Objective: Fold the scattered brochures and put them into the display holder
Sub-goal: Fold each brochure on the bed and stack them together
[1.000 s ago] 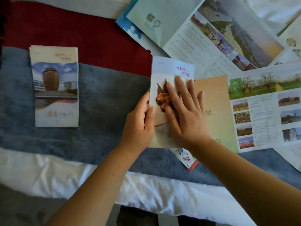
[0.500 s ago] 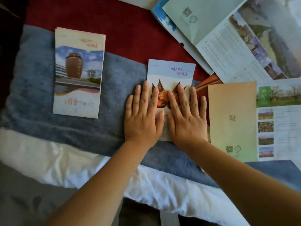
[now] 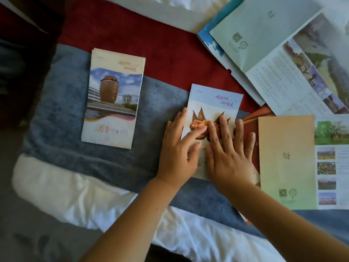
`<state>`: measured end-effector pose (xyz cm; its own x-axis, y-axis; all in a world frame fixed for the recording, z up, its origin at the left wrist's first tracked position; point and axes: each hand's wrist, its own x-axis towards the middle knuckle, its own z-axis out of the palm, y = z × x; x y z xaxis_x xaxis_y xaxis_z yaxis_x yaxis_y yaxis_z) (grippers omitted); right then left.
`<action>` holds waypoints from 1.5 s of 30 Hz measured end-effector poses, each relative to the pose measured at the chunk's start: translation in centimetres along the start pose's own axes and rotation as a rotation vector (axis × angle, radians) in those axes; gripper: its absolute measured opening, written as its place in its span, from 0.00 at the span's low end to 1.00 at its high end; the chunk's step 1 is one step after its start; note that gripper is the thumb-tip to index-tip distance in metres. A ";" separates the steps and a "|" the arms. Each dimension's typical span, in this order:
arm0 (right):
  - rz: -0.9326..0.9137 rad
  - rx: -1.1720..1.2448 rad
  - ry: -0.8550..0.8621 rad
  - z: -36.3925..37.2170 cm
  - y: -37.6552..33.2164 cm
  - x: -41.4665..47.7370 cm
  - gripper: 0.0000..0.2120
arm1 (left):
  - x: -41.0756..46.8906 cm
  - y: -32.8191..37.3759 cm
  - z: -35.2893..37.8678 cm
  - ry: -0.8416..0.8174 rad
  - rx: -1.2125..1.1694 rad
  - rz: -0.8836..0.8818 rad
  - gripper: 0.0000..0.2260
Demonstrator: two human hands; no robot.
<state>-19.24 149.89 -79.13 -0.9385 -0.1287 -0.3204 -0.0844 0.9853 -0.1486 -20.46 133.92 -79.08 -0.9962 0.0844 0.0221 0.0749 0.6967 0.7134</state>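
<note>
A folded brochure with a crab picture [image 3: 215,103] lies on the blue blanket [image 3: 62,129] at the centre. My left hand [image 3: 179,150] rests flat on its left edge, fingers spread. My right hand [image 3: 228,152] presses flat on its middle and right side. A second folded brochure showing a brown jar [image 3: 113,99] lies to the left, apart from both hands. A tan folded-out brochure [image 3: 287,159] lies to the right. No display holder is in view.
Several unfolded brochures [image 3: 279,53] overlap at the upper right on the red blanket band [image 3: 141,38]. A red brochure [image 3: 253,118] peeks out beneath my right hand. White bedding [image 3: 75,197] runs along the near edge.
My left hand has shifted right, its fingers now angled across the crab brochure's left edge. The right hand stays pressed flat. The view has moved closer.
</note>
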 end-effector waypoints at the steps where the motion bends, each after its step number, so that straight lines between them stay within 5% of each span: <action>1: 0.003 0.007 0.003 -0.1 -0.7 0.1 0.29 | 0.3 0.0 -0.6 0.014 -0.091 -0.016 0.17; 7: -0.051 0.052 -0.039 -1.0 -6.0 1.8 0.29 | 1.8 -1.4 -5.9 0.223 -0.098 0.027 0.20; 18: -0.258 0.030 -0.062 -1.8 -17.3 8.4 0.33 | 4.2 -9.8 -15.5 0.221 0.213 -0.094 0.17; 22: -0.278 0.023 -0.048 -1.4 -18.6 9.5 0.33 | 4.4 -11.7 -16.1 0.181 0.228 -0.145 0.23; 27: -0.292 0.035 -0.026 -1.4 -18.2 9.4 0.33 | 3.3 -12.4 -15.2 0.233 0.282 -0.200 0.16; 39: -0.320 0.104 -0.006 -1.5 -19.2 10.7 0.32 | 3.6 -13.1 -13.7 0.263 0.272 -0.323 0.18; 45: -0.306 0.055 -0.001 -4.2 -19.7 11.5 0.34 | 3.0 -11.0 -15.4 -0.003 0.475 -0.332 0.26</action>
<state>-29.75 129.48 -75.92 -0.8718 -0.4188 -0.2541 -0.3448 0.8931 -0.2890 -24.99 115.53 -76.03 -0.9695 -0.1920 -0.1520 -0.2294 0.9295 0.2889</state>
